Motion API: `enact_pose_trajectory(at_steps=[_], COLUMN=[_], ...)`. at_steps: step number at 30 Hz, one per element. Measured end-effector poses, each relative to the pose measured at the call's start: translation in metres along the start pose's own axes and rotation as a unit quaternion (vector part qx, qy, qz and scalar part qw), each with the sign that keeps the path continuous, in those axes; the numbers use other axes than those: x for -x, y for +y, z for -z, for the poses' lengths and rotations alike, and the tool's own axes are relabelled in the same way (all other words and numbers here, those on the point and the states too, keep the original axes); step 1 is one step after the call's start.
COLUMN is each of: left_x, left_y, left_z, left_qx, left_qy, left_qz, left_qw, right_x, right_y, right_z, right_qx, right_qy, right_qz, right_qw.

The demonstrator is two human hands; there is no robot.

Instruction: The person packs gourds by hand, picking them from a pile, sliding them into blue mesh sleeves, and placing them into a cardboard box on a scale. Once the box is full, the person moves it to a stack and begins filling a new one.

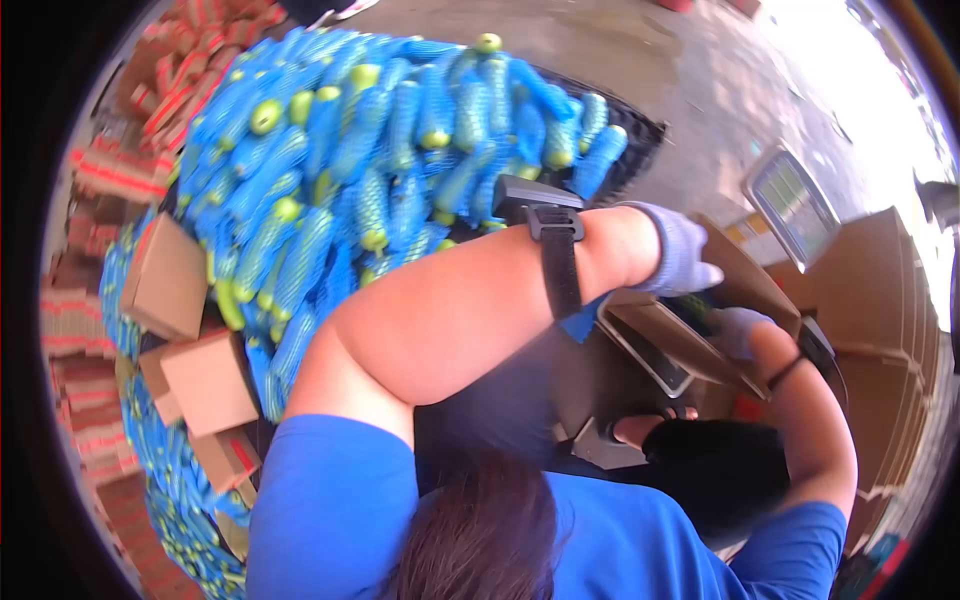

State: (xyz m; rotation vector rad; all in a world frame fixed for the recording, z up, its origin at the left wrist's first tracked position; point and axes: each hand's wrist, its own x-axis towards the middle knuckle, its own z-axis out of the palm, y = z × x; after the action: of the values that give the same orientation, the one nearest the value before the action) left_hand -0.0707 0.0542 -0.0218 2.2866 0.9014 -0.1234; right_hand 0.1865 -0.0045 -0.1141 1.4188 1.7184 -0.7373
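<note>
1. Box (668, 337) stands open beside the scale's rim (681, 383), green contents (690, 308) inside; ease them down, flaps clear.
2. Right hand (738, 332) half curls at its opening; hold unclear.
3. Left hand (684, 250) reaches over, fingers partly extended; hold unclear.

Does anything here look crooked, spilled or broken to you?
A little crooked, yes: beside the heap of netted green vegetables, at the picture's left, the upper cardboard box and the lower one sit askew, at different angles rather than squarely stacked. I see no clear spill or breakage.
</note>
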Motion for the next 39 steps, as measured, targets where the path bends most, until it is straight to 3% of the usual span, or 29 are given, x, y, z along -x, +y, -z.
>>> enact_pose_trajectory(at_steps=[1, 2, 3, 5, 7, 8, 9, 10, 12, 13, 15, 18, 21, 22, 23, 24, 25, 26, 27, 29, 33, 34, 35, 37, 39], left_x=[0.023, 0.047, 0.071, 0.117, 0.143, 0.156, 0.181, 0.207, 0.26, 0.276, 0.312, 0.328, 0.327, 0.332, 0.338, 0.343, 0.34, 0.329, 0.314, 0.279, 0.187, 0.165, 0.143, 0.1, 0.06], left_y=[-0.001, -0.014, -0.027, -0.059, -0.138, -0.188, -0.219, -0.256, -0.314, -0.32, -0.373, -0.342, -0.329, -0.355, -0.38, -0.402, -0.387, -0.373, -0.345, -0.289, -0.129, -0.093, -0.061, 0.0, 0.036], left_z=[0.016, 0.022, 0.028, 0.029, 0.005, -0.014, -0.033, -0.056, -0.101, -0.11, -0.149, -0.107, -0.085, -0.1, -0.109, -0.113, -0.101, -0.088, -0.064, -0.022, 0.048, 0.053, 0.052, 0.041, 0.02], left_qx=[0.088, 0.255, 0.396, 0.617, 0.552, 0.39, 0.078, -0.132, -0.17, -0.122, -0.146, -0.108, -0.008, -0.039, -0.043, 0.139, 0.313, 0.371, 0.369, 0.331, 0.369, 0.41, 0.448, 0.526, 0.597], left_qy=[0.073, 0.126, 0.145, 0.156, 0.358, 0.512, 0.606, 0.616, 0.485, 0.394, 0.32, 0.151, 0.172, 0.26, 0.267, 0.401, 0.498, 0.531, 0.527, 0.582, 0.518, 0.461, 0.403, 0.311, 0.27], left_qz=[-0.06, -0.163, -0.28, -0.333, -0.3, -0.133, 0.104, 0.276, 0.571, 0.702, 0.763, 0.75, 0.754, 0.724, 0.719, 0.575, 0.388, 0.303, 0.292, 0.066, -0.157, -0.17, -0.181, -0.228, -0.27], left_qw=[0.992, 0.945, 0.863, 0.696, 0.69, 0.754, 0.785, 0.726, 0.64, 0.58, 0.542, 0.634, 0.635, 0.638, 0.641, 0.699, 0.71, 0.699, 0.707, 0.74, 0.756, 0.769, 0.777, 0.758, 0.706], right_x=[0.016, 0.033, 0.049, 0.075, 0.079, 0.081, 0.081, 0.08, 0.075, 0.072, 0.066, 0.07, 0.072, 0.076, 0.078, 0.081, 0.084, 0.087, 0.09, 0.099, 0.12, 0.119, 0.13, 0.135, 0.126], right_y=[0.008, 0.012, 0.014, 0.018, 0.024, 0.026, 0.024, 0.019, 0.018, 0.017, 0.018, 0.012, 0.012, 0.012, 0.01, 0.006, 0.001, -0.005, -0.01, -0.022, -0.075, -0.083, -0.094, -0.1, -0.089], right_z=[-0.002, 0.0, 0.002, 0.006, -0.004, -0.006, -0.007, -0.011, -0.017, -0.021, -0.027, -0.027, -0.023, -0.02, -0.016, -0.013, -0.008, -0.002, 0.007, 0.032, 0.08, 0.09, 0.097, 0.107, 0.107], right_qx=[-0.084, -0.178, -0.273, -0.316, -0.339, -0.374, -0.368, -0.362, -0.351, -0.354, -0.34, -0.255, -0.241, -0.243, -0.256, -0.272, -0.278, -0.288, -0.298, -0.166, -0.139, -0.154, -0.198, -0.137, -0.219], right_qy=[0.096, 0.124, 0.146, 0.188, 0.203, 0.22, 0.223, 0.248, 0.269, 0.276, 0.285, 0.315, 0.297, 0.303, 0.308, 0.314, 0.322, 0.341, 0.361, 0.442, 0.548, 0.57, 0.541, 0.626, 0.603], right_qz=[0.041, 0.074, 0.102, 0.142, 0.178, 0.204, 0.207, 0.221, 0.235, 0.233, 0.187, 0.181, 0.153, 0.149, 0.16, 0.169, 0.164, 0.187, 0.207, 0.29, 0.342, 0.373, 0.386, 0.353, 0.38], right_qw=[0.991, 0.973, 0.945, 0.919, 0.901, 0.877, 0.879, 0.871, 0.866, 0.863, 0.877, 0.896, 0.911, 0.91, 0.902, 0.894, 0.89, 0.875, 0.859, 0.833, 0.75, 0.715, 0.72, 0.682, 0.666])
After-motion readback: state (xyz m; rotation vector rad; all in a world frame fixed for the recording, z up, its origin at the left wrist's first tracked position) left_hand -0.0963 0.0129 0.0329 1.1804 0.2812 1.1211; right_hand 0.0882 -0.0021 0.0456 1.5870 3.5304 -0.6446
